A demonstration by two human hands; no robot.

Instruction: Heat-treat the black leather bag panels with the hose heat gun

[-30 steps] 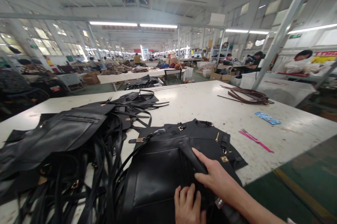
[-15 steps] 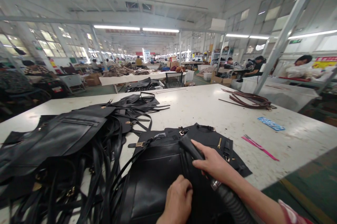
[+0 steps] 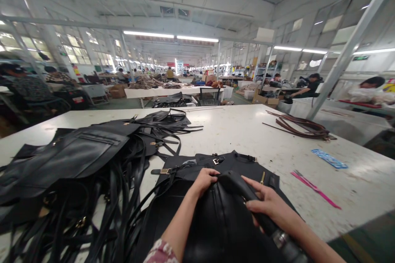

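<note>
A black leather bag (image 3: 191, 213) lies on the table in front of me, with gold buckles and a zipper pull at its far edge. My right hand (image 3: 271, 205) is closed around a black nozzle (image 3: 240, 185) with a metal collar and a hose behind it. The nozzle's tip points left, at the upper part of the bag's front. Beside that tip, my left hand (image 3: 206, 181) pinches the leather, its fingertips partly hidden from view. A seam or fold runs down the leather below both hands.
To the left is a heap of black bag pieces and straps (image 3: 92, 152). Brown straps (image 3: 304, 127) lie coiled at the far right, with a blue patterned packet (image 3: 329, 159) and a pink-handled tool (image 3: 314, 189) nearer. A metal post (image 3: 348, 45) rises beyond the table; people sit farther back.
My left hand has moved forward from the bag's lower front to its upper part and taken hold of the leather. The nozzle has shifted slightly right and nearer to me.
</note>
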